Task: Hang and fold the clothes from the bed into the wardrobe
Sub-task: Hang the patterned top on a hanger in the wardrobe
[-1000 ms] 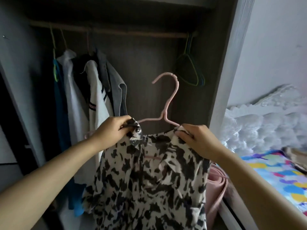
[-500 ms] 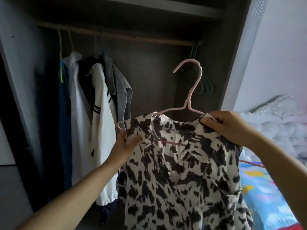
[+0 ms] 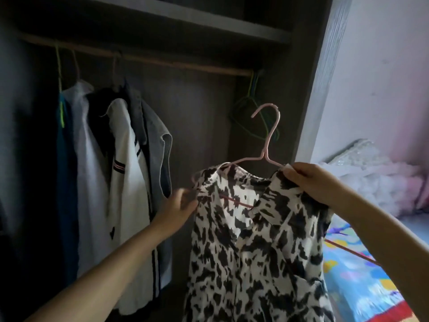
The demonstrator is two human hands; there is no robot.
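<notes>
one spotted shirt [image 3: 255, 247] on one pink hanger [image 3: 264, 156], right hand [image 3: 311, 182] grip pinching shoulder, left hand [image 3: 180, 210] grip blurred, cannot tell

A black-and-white blotched shirt [image 3: 255, 247] is hanging on a pink hanger [image 3: 264, 156], held up before the dark wardrobe [image 3: 209, 31], its hook sitting below the rail [image 3: 139, 58].
</notes>
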